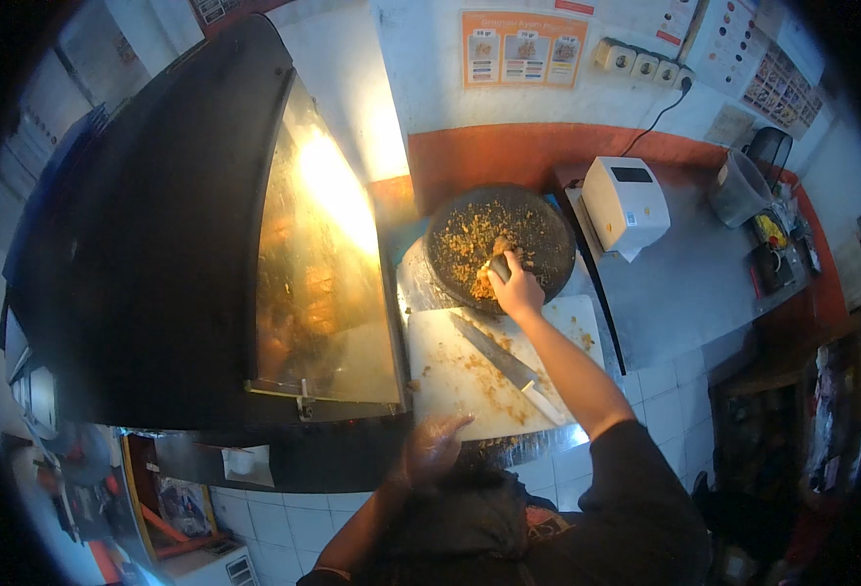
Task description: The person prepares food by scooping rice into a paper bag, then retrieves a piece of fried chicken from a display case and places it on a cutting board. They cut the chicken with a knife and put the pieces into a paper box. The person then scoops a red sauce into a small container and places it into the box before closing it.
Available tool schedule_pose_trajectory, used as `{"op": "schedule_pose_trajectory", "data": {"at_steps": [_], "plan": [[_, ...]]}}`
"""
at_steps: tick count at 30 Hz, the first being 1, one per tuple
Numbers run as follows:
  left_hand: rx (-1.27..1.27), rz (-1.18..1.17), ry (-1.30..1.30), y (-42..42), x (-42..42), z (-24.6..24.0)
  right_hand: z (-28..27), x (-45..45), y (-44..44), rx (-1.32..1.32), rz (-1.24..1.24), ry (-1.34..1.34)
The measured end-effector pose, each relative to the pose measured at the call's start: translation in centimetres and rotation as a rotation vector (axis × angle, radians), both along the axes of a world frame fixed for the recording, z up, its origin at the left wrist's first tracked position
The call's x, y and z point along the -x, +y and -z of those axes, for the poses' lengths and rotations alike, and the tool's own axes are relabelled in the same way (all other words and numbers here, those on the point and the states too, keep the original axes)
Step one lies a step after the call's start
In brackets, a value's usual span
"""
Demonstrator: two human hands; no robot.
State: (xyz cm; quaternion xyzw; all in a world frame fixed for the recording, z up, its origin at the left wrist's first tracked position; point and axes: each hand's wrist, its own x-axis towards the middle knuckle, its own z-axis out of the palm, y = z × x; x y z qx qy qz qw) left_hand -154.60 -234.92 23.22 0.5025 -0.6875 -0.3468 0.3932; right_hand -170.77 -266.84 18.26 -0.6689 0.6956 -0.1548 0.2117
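My right hand (521, 290) grips a dark pestle (500, 266), its lower end down in a wide round black stone mortar (552, 253). Crushed golden-brown crumbs and chunks of food (467, 245) are spread over the mortar's bowl, thickest around the pestle. Just in front lies a white cutting board (434, 366) scattered with crumbs. A broad kitchen knife (495, 355) with a white handle rests diagonally on it, partly under my right forearm. My left hand (434, 445), slightly blurred and shiny, is by the board's near left corner and appears to hold nothing.
A black display warmer (159, 242) with a lit glass front (321, 351) stands close on the left, food inside. Right of the mortar, a metal counter (665, 293) carries a white label printer (627, 205) and a clear plastic tub (739, 189). Wall sockets (643, 67) are behind.
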Motion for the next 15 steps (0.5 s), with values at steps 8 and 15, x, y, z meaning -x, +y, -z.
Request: {"op": "schedule_pose_trajectory", "data": {"at_steps": [8,15], "plan": [[-0.04,0.038,-0.167,-1.5,1.3,-0.8,-1.0,-0.9,-6.4,0.17,0.004,-0.074],[-0.116,0.117,-0.308,-2.1,1.4,-0.7,-0.9,-0.7,-8.5,0.197,0.062,-0.141]]}}
